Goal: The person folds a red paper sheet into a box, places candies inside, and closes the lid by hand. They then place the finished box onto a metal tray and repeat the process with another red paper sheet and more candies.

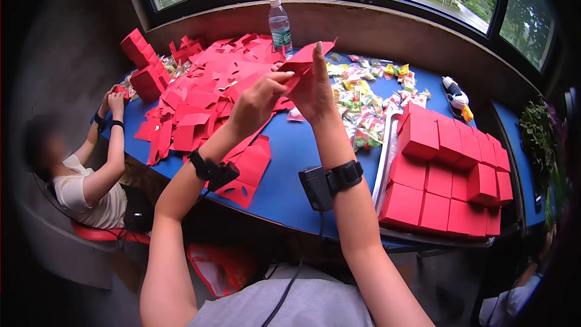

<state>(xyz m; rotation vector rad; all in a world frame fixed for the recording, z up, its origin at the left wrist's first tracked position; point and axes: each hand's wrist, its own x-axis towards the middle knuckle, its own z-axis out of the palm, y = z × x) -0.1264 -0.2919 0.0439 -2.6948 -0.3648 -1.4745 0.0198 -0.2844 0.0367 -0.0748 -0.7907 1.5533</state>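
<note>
A partly folded red paper piece [298, 68] is held up over the middle of the blue table. My left hand [261, 100] pinches its lower left edge between thumb and fingers. On the other side, my right hand [318, 88] has its palm against the paper, thumb pointing up, with the paper between thumb and fingers. Flat red cut-outs [193, 109] lie in a wide heap to the left, below and behind my left hand. Wrapped candies [360, 100] are spread just to the right of my right hand.
A white-rimmed tray [383, 169] on the right bears stacked red boxes [439, 172]. A water bottle [279, 27] stands at the back. A person [94, 175] sits at the left near stacked red boxes; another person is partly visible lower right.
</note>
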